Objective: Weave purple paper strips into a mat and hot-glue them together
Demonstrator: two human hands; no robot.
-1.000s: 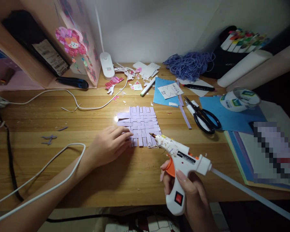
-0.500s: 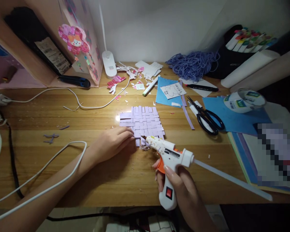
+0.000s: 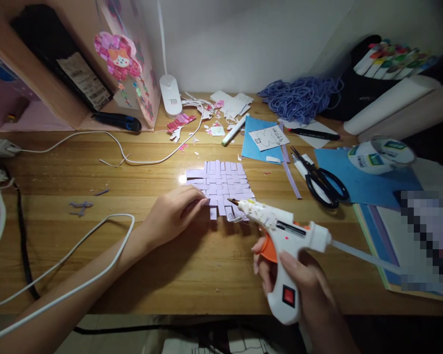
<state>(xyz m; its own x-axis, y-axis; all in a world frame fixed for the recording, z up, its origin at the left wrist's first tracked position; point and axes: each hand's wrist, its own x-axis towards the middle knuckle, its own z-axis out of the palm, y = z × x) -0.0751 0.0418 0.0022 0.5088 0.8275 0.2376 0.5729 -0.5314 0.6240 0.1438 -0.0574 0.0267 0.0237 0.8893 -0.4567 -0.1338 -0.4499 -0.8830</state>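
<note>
A mat woven from pale purple paper strips point(image 3: 225, 183) lies mid-table, its strip ends uneven along the edges. My left hand point(image 3: 177, 210) is closed at the mat's lower left edge, thumb and fingers pinching it. My right hand point(image 3: 312, 287) grips a white hot glue gun point(image 3: 286, 231) by its handle, with fingers at the orange trigger. The brown nozzle points left over the lower right part of the mat; whether it touches the paper I cannot tell. A translucent glue stick point(image 3: 365, 256) sticks out of the gun's back.
Black-handled scissors point(image 3: 323, 184), a purple strip point(image 3: 292, 181) and blue paper point(image 3: 258, 152) lie to the right. Purple cord point(image 3: 299, 101), paper scraps point(image 3: 231, 104) and a marker point(image 3: 235, 130) are at the back. A white cable point(image 3: 96, 282) loops above my left forearm.
The glue gun has moved right, its nozzle now over the mat instead of at its lower edge. My left fingers have shifted slightly up along the mat's left side.
</note>
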